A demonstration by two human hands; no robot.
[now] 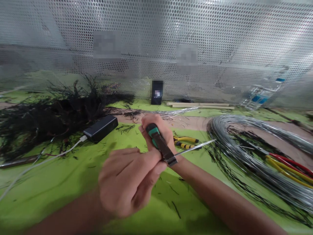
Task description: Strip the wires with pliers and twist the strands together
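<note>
My right hand (156, 125) is closed in a fist around a hand tool (165, 147) with a green-and-black grip and a flat dark metal end. The tool tilts down toward the lower right; its exact kind does not show. My left hand (129, 178) is closed in front, its thumb and forefinger pinched together at the tool's end. A thin bundle of silver wires (195, 148) sticks out to the right from behind that end, in line with the pinch. The left fingertips partly hide where wires and tool meet. Behind my right wrist lie yellow-and-black pliers (187, 141).
On the green tabletop (80, 199), a large coil of silver wire (222, 130) lies right, with red-and-yellow-handled pliers (288, 164). Left are tangled black strands (61, 111) and a black power bank (101, 129) with a white cable. Behind stand a phone (156, 93), a bottle (260, 96) and perforated metal (146, 39).
</note>
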